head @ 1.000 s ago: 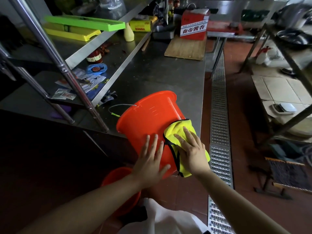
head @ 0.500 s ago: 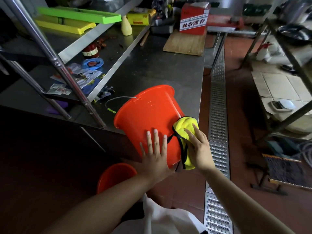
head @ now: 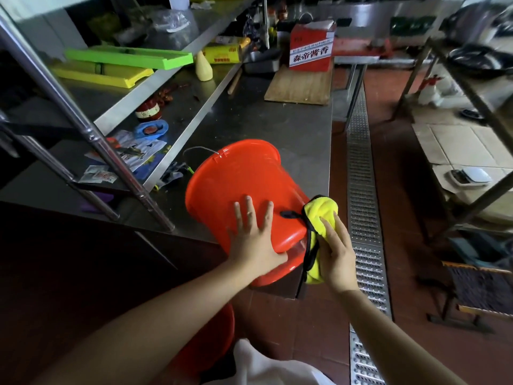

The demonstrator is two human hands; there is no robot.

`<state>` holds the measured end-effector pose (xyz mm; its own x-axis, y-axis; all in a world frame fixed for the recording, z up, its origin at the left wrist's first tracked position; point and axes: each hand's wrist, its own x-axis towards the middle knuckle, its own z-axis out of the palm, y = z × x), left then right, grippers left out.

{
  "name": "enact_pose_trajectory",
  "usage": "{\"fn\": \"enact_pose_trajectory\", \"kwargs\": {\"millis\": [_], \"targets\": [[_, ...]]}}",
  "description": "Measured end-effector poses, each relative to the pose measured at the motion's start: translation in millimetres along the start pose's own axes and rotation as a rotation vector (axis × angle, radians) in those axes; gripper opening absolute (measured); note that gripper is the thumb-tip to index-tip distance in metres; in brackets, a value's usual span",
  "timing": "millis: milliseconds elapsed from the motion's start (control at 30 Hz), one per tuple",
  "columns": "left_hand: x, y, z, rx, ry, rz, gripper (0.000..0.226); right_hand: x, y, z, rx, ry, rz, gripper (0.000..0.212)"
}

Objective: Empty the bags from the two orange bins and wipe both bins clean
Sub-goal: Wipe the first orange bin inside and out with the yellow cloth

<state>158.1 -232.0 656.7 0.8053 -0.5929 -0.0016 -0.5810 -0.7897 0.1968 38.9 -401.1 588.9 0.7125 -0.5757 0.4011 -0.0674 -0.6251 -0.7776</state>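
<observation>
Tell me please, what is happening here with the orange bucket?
A person is wiping an orange bin that lies tipped on its side at the edge of a steel counter. The left hand presses flat on the bin's wall to steady it. The right hand grips a yellow cloth against the bin near its base. A second orange bin stands on the floor below, partly hidden by the arm.

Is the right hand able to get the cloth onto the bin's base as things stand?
Probably yes: the right hand holds the cloth beside the bin, whose base faces it; the left hand lies flat on the side wall.
</observation>
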Motion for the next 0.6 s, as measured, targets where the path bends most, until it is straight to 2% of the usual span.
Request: {"fn": "enact_pose_trajectory", "kwargs": {"millis": [133,267,300,400,433,533,600], "targets": [[43,-3,-55,-0.146,-0.051,-0.179,0.123,32,-28,13,-0.010,0.034,-0.058,0.072],[85,-23,-103,-0.371,-0.095,-0.317,0.123,68,-59,33,-0.052,-0.055,-0.142,0.056],[91,-30,-110,-0.474,-0.101,-0.352,0.117,80,-67,37,-0.075,-0.070,-0.139,0.052],[101,-54,-118,-0.799,-0.112,-0.477,0.081,118,-91,47,-0.237,-0.210,-0.095,0.053],[103,-62,-118,-0.886,-0.132,-0.521,0.077,129,-96,51,-0.304,-0.262,-0.101,0.053],[108,-84,-111,-1.018,-0.189,-0.647,0.096,151,-109,64,-0.463,-0.371,-0.081,0.049],[108,-95,-103,-1.023,-0.143,-0.663,0.092,158,-114,69,-0.533,-0.410,-0.014,0.051]]}}
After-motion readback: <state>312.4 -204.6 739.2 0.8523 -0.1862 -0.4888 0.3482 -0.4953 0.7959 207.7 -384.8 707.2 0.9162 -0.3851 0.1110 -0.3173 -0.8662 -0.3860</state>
